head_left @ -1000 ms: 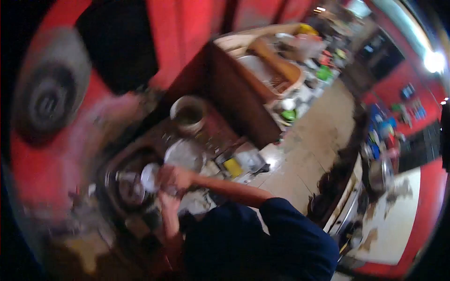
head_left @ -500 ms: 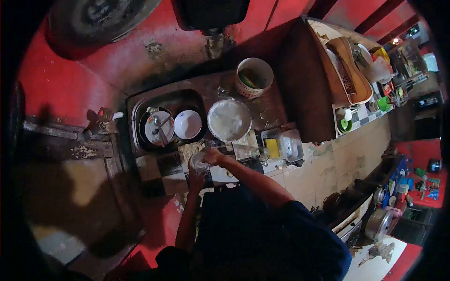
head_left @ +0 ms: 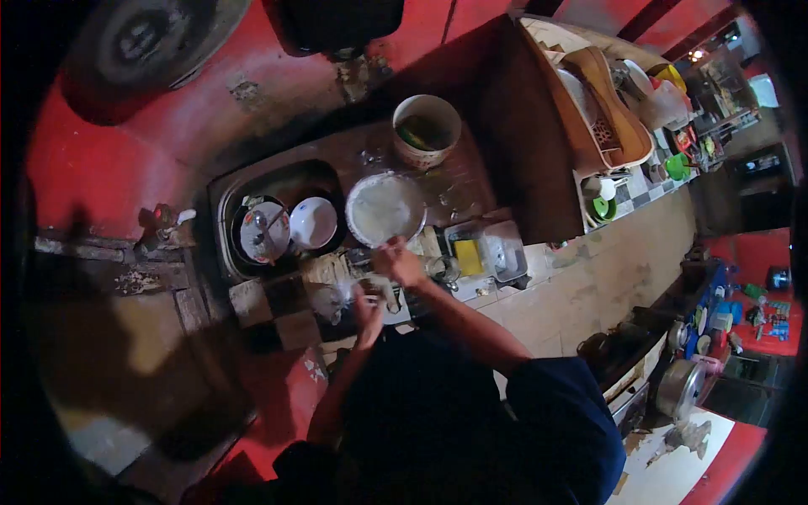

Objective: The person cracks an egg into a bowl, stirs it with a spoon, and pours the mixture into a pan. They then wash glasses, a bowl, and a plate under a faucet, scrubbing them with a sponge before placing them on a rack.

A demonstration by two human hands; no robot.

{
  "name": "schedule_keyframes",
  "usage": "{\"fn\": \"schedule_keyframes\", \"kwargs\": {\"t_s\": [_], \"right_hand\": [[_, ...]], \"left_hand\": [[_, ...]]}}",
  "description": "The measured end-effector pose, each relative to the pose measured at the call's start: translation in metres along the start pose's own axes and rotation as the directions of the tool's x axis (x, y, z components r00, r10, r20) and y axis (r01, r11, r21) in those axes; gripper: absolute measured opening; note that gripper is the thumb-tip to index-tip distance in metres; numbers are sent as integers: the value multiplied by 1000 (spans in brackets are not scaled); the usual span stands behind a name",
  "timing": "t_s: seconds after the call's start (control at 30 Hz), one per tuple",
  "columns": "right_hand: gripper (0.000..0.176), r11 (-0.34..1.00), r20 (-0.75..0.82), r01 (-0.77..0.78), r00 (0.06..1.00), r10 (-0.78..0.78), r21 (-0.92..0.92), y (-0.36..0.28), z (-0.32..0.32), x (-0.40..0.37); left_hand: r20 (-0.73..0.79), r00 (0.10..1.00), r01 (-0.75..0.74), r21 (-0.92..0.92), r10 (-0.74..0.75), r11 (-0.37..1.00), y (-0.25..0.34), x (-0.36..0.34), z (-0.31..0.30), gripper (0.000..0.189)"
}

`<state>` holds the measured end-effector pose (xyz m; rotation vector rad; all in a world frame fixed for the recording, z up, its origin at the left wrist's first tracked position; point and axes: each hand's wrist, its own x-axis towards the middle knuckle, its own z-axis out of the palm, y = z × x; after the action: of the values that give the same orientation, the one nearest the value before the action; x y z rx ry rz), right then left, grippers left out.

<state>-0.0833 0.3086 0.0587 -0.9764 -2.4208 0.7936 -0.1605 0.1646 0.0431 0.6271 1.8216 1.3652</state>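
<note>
My left hand (head_left: 368, 310) is in front of the counter edge, fingers closed at the side of a clear drinking glass (head_left: 331, 301) that tilts to the left. My right hand (head_left: 399, 263) is at the near rim of a white tub (head_left: 386, 210) holding cloudy water. Its fingers are curled, and whatever they may hold is hidden. To the left, a white bowl (head_left: 313, 223) sits in the dark sink (head_left: 225, 220) beside a plate (head_left: 264, 231) with a spoon-like utensil on it. A glass jar (head_left: 443, 268) stands right of my right hand.
A yellow sponge (head_left: 469, 257) lies beside a clear plastic container (head_left: 503, 251) on the right. Behind the tub is a taller white bucket (head_left: 427, 132). A brown wooden cabinet side (head_left: 492, 126) rises at the right, and a tap (head_left: 164, 225) is at the left.
My hands have parted. My left hand has the glass lower and to the left, while my right hand has moved to the tub's near rim. The whole view has shifted slightly.
</note>
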Motion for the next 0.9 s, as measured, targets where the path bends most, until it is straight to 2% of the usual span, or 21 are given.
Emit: {"fn": "schedule_keyframes", "kwargs": {"t_s": [0.03,0.07,0.1,0.17,0.2,0.23,0.27,0.33,0.37,0.4,0.47,0.53,0.57,0.6,0.67,0.7,0.73,0.8,0.83,0.87,0.9], "right_hand": [[41,872,115,-357,934,338,334,10,-39,1],[36,525,329,-639,755,567,562,21,-69,0],[36,576,255,-589,790,558,567,34,-89,-8],[37,635,180,-541,820,543,552,54,-120,-22],[36,847,-5,-406,901,434,342,63,-131,-29],[36,965,-146,-249,955,258,79,75,-139,-38],[36,970,-132,-235,961,242,70,91,-140,-51],[33,876,-117,-283,929,352,390,117,-127,-66],[33,778,-72,-330,900,431,534,104,-135,-63],[32,651,0,-374,867,498,660,86,-145,-59],[32,755,-25,-363,894,448,547,80,-146,-50],[34,840,-139,-269,918,372,471,36,-149,-21],[29,967,-258,-89,954,151,238,63,-125,-21],[29,965,-236,-60,964,122,255,52,-118,-11],[21,951,-37,267,960,-276,-156,18,-119,10],[22,981,50,-77,995,87,-181,-3,-110,13],[28,948,110,65,993,-33,-310,12,-82,19],[30,979,162,-47,984,80,-200,-3,-60,29],[30,980,156,-33,986,64,-195,-19,-59,35],[32,998,235,-42,971,50,-36,-34,-62,38],[33,991,313,-62,949,21,120,-57,-70,40]], "left_hand": [[341,939,46,-25,-35,999,-50,24,27,45],[375,766,560,9,-522,829,-92,30,77,61],[485,630,676,41,-606,736,-16,19,96,78],[364,922,166,-68,-130,984,-92,24,164,79],[260,958,-113,-54,123,992,-130,26,197,79],[143,976,149,109,-163,983,-14,1,180,82],[128,978,155,92,-166,984,-30,2,190,82],[3,985,-171,193,174,966,-91,9,197,86],[122,992,-72,246,43,967,-89,3,181,83],[54,998,-50,256,38,965,-102,1,175,83],[-76,944,-217,595,323,774,-128,14,171,60],[104,988,-141,317,113,938,-112,34,137,47],[55,994,80,228,-94,970,-50,35,116,33],[11,995,90,226,-95,970,-28,36,103,33],[-51,958,-248,358,284,900,2,42,82,23],[-83,979,-123,486,186,865,45,42,70,14],[-118,976,-100,502,182,859,57,47,62,7],[-135,980,-65,469,144,881,81,59,34,16],[-209,972,-12,424,111,906,93,64,17,14],[-278,958,35,374,76,927,104,66,-3,13],[-289,927,-143,320,241,936,97,69,-21,18]]}}
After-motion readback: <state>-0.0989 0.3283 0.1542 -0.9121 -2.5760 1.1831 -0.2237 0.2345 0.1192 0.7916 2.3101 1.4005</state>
